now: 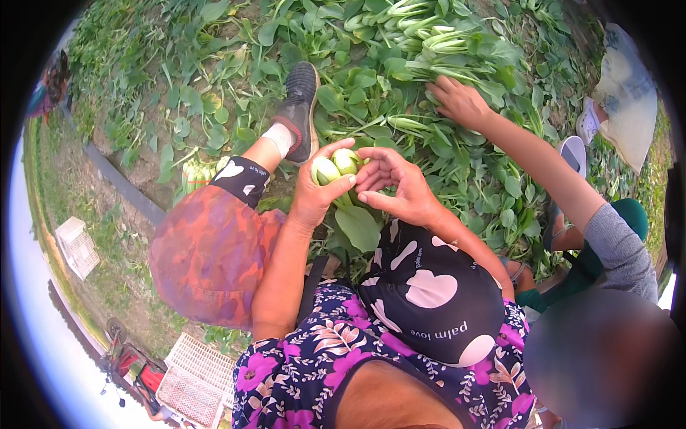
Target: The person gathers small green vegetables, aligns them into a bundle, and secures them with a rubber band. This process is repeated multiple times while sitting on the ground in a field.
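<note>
My left hand (pixel 316 187) is wrapped around a few heads of bok choy (pixel 343 161), their pale green bases up between thumb and fingers. A broad leaf (pixel 358 228) of theirs hangs down toward my lap. Close against the right side of these heads, my right hand (pixel 395 185) is cupped, its thumb and fingers apart. Whether its fingertips touch the bases is hard to see. Loose bok choy (pixel 410 123) lies on the ground beyond my hands. By my left knee sits a bok choy bundle (pixel 197 174) with a red band around it.
At the right, a co-worker's hand (pixel 461 102) reaches into a pile of cut bok choy (pixel 429 40). My shoe (pixel 302 107) rests among leaves. White plastic crates (pixel 77 246) stand at the left, near a red vehicle (pixel 131 359). A white sack (pixel 629 96) lies far right.
</note>
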{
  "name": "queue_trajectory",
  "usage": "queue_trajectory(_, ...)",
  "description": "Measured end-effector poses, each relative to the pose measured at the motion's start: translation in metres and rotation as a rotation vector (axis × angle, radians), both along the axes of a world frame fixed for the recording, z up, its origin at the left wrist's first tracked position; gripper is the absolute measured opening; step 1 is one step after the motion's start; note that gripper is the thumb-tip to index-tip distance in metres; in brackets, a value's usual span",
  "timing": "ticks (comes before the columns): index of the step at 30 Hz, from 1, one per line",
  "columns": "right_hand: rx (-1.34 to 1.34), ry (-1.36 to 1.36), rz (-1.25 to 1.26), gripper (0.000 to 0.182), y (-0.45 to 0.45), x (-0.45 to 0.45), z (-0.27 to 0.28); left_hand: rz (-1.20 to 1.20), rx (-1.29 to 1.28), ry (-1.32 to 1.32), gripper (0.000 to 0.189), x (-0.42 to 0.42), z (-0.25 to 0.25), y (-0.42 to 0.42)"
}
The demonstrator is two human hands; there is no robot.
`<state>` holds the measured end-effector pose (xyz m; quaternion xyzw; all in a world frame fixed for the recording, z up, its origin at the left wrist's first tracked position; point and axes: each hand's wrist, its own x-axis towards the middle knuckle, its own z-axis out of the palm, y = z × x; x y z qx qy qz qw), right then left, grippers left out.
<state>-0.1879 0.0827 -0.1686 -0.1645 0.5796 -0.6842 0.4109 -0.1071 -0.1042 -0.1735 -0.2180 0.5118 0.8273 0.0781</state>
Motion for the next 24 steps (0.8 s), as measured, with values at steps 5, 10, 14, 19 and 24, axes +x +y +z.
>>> queue_trajectory(5, 0.195, -0.046, -0.337, 0.033, 0.010, -0.030, -0.039, 0.514, 0.101, 0.076, 0.062, 0.004, 0.014, -0.046)
queue_trajectory(10, 0.695, 0.230, -0.139, 0.029, 0.032, -0.023, -0.100, 0.639, -0.048, 0.159, 0.063, 0.000, 0.027, -0.065)
queue_trajectory(14, 0.838, 0.364, 0.002, 0.042, 0.001, 0.004, -0.103, 0.668, -0.088, 0.134, 0.063, 0.003, 0.021, -0.062)
queue_trajectory(19, 0.602, 0.105, 0.087, 0.049, -0.015, 0.008, -0.152, 0.653, -0.148, 0.144, 0.059, -0.002, 0.028, -0.058)
queue_trajectory(24, 0.283, 0.016, 0.000, 0.044, -0.016, 0.000, -0.138, 0.731, -0.134, 0.145, 0.057, -0.001, 0.026, -0.062)
